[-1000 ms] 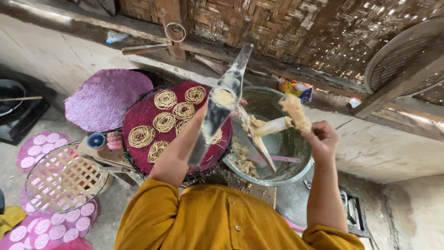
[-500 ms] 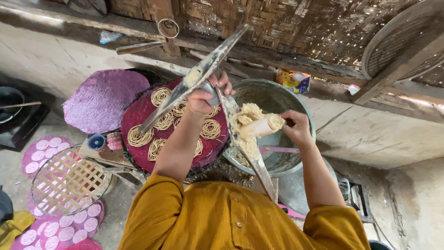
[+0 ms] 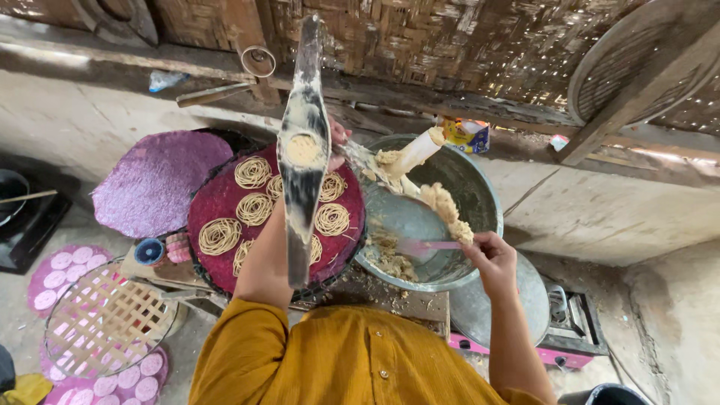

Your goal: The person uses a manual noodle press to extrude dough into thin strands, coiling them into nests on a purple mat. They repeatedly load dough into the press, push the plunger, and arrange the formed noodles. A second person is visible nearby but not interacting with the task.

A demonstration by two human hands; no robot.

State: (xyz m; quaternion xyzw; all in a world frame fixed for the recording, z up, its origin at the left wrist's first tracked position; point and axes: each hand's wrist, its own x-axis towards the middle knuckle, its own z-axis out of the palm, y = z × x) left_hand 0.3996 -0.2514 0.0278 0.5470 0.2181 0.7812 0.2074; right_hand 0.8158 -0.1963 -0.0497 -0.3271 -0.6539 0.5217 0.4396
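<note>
The left hand (image 3: 336,142), largely hidden, grips the raised wooden noodle press (image 3: 302,150) at frame centre. The right hand (image 3: 491,259) pinches a dough roll (image 3: 448,211) above the metal basin (image 3: 480,195), right of the maroon mat (image 3: 217,202) of noodle coils (image 3: 220,235).

The person's left arm (image 3: 262,262) reaches forward from a mustard-yellow sleeve, bare forearm stretched out and raised, with the left hand (image 3: 336,142) mostly hidden and only a few fingers showing closed in a grip. The right arm (image 3: 517,337) bends upward at the elbow. The right hand (image 3: 491,259) is raised with fingers pinched together, palm turned inward.
</note>
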